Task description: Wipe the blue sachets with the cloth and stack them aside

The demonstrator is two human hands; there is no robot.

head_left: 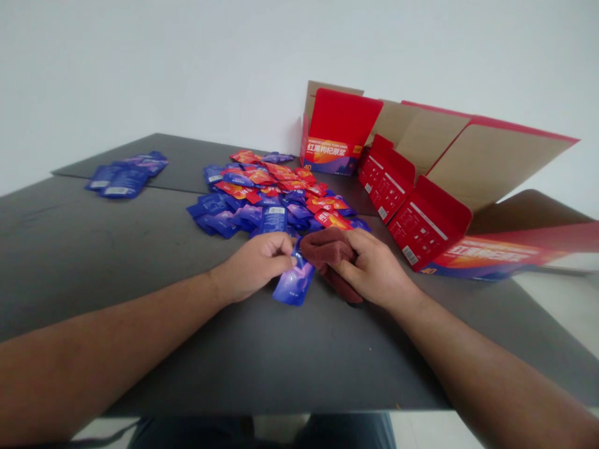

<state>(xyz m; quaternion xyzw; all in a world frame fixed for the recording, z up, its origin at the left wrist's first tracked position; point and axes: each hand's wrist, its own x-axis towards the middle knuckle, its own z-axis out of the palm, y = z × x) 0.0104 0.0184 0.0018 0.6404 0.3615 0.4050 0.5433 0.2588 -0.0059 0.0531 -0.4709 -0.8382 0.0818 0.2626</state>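
Note:
My left hand (255, 265) pinches the top edge of a blue sachet (294, 282) that lies on the dark table (140, 249). My right hand (374, 268) is closed around a dark red cloth (327, 249), which it presses against the upper part of that sachet. Just beyond both hands spreads a heap of blue and red sachets (276, 190).
A smaller group of blue sachets (126, 174) lies at the far left. Opened red cardboard boxes (337, 134) stand at the back, and more flattened ones (421, 212) lie along the right. The near table edge runs across the bottom, above my lap.

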